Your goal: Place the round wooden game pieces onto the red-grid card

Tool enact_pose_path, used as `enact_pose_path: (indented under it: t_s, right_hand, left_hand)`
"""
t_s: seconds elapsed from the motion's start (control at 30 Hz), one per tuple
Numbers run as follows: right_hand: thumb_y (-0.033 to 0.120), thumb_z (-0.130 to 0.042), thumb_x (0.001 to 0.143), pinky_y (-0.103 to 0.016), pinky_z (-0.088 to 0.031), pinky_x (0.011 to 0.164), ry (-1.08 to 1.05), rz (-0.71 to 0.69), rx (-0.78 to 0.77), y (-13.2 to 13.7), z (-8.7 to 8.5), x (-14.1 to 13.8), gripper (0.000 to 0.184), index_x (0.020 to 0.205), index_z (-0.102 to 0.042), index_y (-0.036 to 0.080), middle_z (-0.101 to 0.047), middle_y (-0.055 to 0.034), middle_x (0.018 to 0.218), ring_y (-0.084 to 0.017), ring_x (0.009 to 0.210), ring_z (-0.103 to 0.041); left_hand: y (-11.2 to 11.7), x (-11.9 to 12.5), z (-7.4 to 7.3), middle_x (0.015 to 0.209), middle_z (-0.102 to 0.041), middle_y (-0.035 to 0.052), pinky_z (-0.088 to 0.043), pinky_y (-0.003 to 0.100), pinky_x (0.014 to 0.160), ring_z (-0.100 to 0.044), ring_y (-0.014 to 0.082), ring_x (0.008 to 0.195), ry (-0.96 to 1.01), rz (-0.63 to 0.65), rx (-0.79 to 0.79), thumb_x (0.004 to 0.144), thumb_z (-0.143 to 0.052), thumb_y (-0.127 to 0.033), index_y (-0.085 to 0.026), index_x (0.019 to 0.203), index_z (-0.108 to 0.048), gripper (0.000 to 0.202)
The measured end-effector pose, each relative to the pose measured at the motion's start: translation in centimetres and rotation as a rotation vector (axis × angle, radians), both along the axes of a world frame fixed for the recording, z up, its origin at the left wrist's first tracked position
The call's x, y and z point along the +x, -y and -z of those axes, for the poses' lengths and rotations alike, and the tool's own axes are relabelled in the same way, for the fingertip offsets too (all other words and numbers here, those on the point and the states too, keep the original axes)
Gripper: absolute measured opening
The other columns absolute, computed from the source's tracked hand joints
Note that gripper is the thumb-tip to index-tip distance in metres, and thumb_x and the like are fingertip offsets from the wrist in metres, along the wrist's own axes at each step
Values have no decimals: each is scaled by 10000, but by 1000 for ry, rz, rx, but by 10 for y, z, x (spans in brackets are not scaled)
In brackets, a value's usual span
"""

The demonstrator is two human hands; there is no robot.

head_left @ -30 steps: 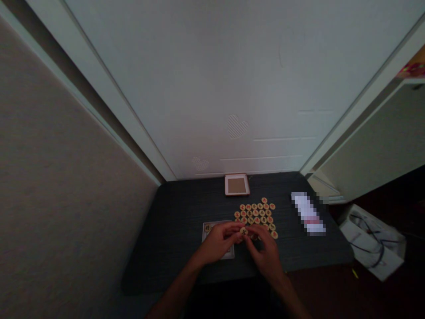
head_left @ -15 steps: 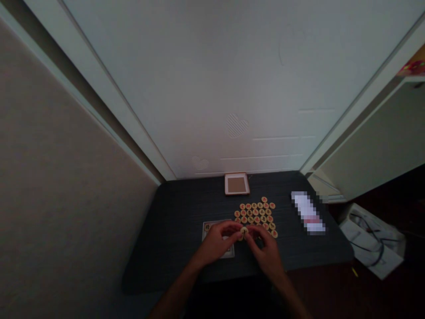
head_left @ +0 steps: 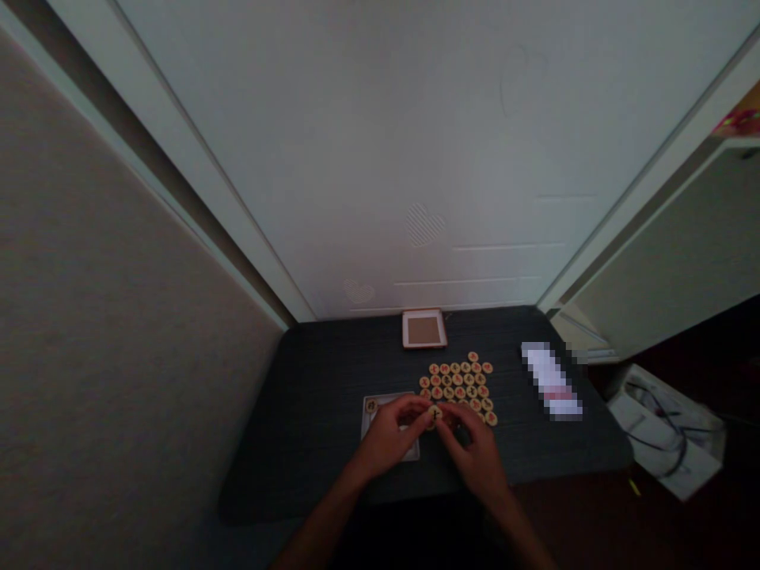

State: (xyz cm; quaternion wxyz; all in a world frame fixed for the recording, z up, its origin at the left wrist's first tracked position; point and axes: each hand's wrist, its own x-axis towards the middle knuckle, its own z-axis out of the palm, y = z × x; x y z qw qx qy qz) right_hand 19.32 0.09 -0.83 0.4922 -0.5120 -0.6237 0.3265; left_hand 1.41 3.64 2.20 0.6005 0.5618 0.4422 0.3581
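Between the fingertips of my left hand and my right hand is a round Chinese chess piece with a dark character on its face. Both hands are closed in a pinch on it, just above the table. Under my left hand lies a shallow light-coloured tray, mostly hidden by the hand. One chess piece sits in its far left corner. Several more chess pieces, with red or dark characters, lie face up in rough rows beyond my right hand, which covers some of the nearest ones.
A shallow open box or lid stands at the back of the dark table, by the white panel. A blurred-out pale object lies at the right. Beside the table on the floor is a white box with dark cables.
The pinched chess piece has tilted or turned slightly between my fingers. Both hands stay in nearly the same place, and the rows of pieces look unchanged.
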Motion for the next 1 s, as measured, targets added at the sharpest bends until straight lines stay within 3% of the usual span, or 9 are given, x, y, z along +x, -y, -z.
enact_pose_path:
  t_s: [0.27,0.67,1.0]
  right_hand:
    - [306,-638,938,-323,-544,769,70,-32,44,1,-2,-1,310,1246,-663,282,-697,-36,941,-190,804,-649]
    - [318,-625,942,-318,-550,750,63,-41,42,0,-2,0,314,1252,-665,283,-699,-40,927,-193,802,-647]
    - [353,-643,932,-304,-539,763,-10,-20,-36,1,-9,-4,228,1124,-715,255,-727,-36,930,-188,816,-665]
  left_hand:
    - [0,-2,-3,957,-782,70,-569,374,900,-741,222,910,-24,-21,-3,858,-708,-367,-181,990,-711,228]
    - [3,-8,-5,1032,-781,93,-551,385,945,-737,235,980,-14,4,-10,846,-730,-319,-179,1055,-702,253]
    - [5,-14,0,1080,-776,77,-567,367,924,-733,226,993,-50,48,34,881,-691,-367,-202,1080,-708,259]
